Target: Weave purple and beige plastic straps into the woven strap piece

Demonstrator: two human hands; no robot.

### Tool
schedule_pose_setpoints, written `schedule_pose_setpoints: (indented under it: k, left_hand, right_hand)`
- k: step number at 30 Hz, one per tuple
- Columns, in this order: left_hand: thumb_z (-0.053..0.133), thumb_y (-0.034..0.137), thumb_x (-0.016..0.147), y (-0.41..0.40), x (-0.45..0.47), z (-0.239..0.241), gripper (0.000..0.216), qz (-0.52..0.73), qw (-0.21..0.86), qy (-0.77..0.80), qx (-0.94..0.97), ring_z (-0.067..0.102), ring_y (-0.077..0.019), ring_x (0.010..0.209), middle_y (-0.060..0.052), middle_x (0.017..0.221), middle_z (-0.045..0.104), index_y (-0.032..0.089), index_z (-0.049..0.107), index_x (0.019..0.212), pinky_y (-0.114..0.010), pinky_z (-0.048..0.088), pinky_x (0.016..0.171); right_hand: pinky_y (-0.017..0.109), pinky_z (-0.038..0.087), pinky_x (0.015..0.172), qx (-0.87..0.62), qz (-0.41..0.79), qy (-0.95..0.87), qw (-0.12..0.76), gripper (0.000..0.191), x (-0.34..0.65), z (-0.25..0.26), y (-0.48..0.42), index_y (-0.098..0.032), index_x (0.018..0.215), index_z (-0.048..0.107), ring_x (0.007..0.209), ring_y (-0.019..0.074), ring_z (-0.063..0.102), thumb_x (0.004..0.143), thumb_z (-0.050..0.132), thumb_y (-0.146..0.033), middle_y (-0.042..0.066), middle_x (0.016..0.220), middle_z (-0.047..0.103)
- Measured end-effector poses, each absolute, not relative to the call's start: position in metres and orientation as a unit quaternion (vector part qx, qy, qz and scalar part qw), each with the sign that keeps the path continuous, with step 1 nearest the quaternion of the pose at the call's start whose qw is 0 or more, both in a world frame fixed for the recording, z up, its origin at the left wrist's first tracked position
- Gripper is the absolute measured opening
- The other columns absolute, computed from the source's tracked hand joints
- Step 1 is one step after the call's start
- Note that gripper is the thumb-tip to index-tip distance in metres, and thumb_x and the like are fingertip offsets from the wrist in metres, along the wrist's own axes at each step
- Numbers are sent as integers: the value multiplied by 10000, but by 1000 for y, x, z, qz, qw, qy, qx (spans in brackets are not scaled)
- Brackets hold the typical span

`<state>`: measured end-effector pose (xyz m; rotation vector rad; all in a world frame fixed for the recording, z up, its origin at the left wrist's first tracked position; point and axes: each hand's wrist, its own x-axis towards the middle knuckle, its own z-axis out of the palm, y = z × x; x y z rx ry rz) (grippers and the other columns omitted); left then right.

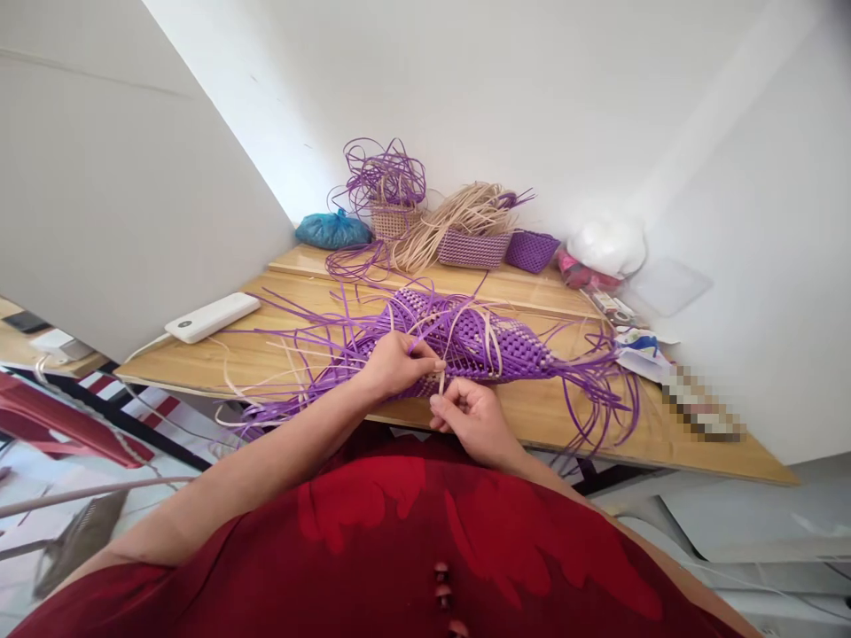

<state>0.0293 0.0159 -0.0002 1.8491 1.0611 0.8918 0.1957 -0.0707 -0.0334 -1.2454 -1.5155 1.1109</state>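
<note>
A purple woven piece with beige accents (525,350) lies across the front of the table, loose strips fanning out at both ends. Over its near edge, my left hand (399,361) is closed, thumb and forefinger pinched at a beige strip (441,381). Just below and to the right, my right hand (473,415) pinches the lower part of that same strip, fingers curled. The short length of strip between the two hands stands nearly upright. My left palm covers part of the weave.
Behind are a beige basket (394,221) with purple strips, a mauve basket (473,248) heaped with beige strips, a small purple basket (532,251), a blue bag (332,229) and a white bag (606,245). A white power bank (214,316) lies left on the wooden table (705,456).
</note>
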Motion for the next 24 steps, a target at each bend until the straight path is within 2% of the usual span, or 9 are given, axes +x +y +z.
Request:
schedule_pose_setpoints:
  k: [2,5,8,12,16,17,19,22,24]
  left_hand:
    - [720,345,739,17,29,-1,216,353,410,404,738,648,-162,679,-52,743,760,138,781,747,-258,484,671]
    - [706,345,751,18,27,2,215,351,415,384,746,641,-157,674,-42,738,755,142,776,764,-256,474,671]
    - [701,339,751,16,27,4,208,344,408,383,754,625,-151,658,-31,726,748,146,777,769,-259,457,660]
    - [703,334,747,13,24,7,205,336,404,390,756,595,-137,623,-20,686,727,143,779,755,-253,430,630]
    - [719,329,731,11,20,11,195,330,436,383,744,612,-142,635,-26,692,729,141,772,734,-250,456,636]
    - [724,332,726,11,20,11,194,331,442,383,741,624,-148,649,-29,702,734,144,770,728,-254,468,647]
    - [729,341,721,12,22,13,195,336,449,382,735,642,-159,672,-31,718,741,150,767,724,-264,486,672]
    - [727,345,727,15,24,19,194,325,456,365,744,655,-171,701,-30,724,739,154,758,722,-281,499,701]
    - [757,333,706,18,23,24,195,294,455,343,767,665,-179,751,-34,780,750,155,767,786,-288,506,741]
  right_hand:
    - [243,466,561,-516,379,-680,356,275,203,-11,-73,-198,756,561,579,142,632,928,577,-412,-2,635,664]
    - [266,453,654,-504,142,-792,312,241,216,29,-64,-205,842,653,699,154,638,983,493,-317,23,778,705]
    - [289,450,739,-481,-4,-841,246,170,219,55,-44,-227,1006,699,836,187,658,944,545,-190,50,964,739]
    - [276,396,641,-422,-44,-898,116,111,211,72,-17,-193,755,683,709,166,611,852,687,-139,36,790,699]
    - [258,390,677,-389,-57,-908,144,145,233,109,22,-164,671,685,681,103,583,796,759,-163,-15,722,683]
    - [254,385,684,-423,-74,-888,166,167,245,119,36,-146,689,707,658,74,575,843,709,-211,-28,709,682]
    - [259,363,707,-509,-105,-839,162,381,272,136,64,-84,768,752,641,12,570,938,502,-315,-47,673,657]
    - [292,392,679,-550,-116,-809,171,118,299,145,88,-165,685,744,594,101,564,798,760,-191,-38,555,616]
    - [313,410,685,-545,-122,-805,199,97,300,142,84,-216,766,767,622,147,582,752,791,-123,-27,596,641]
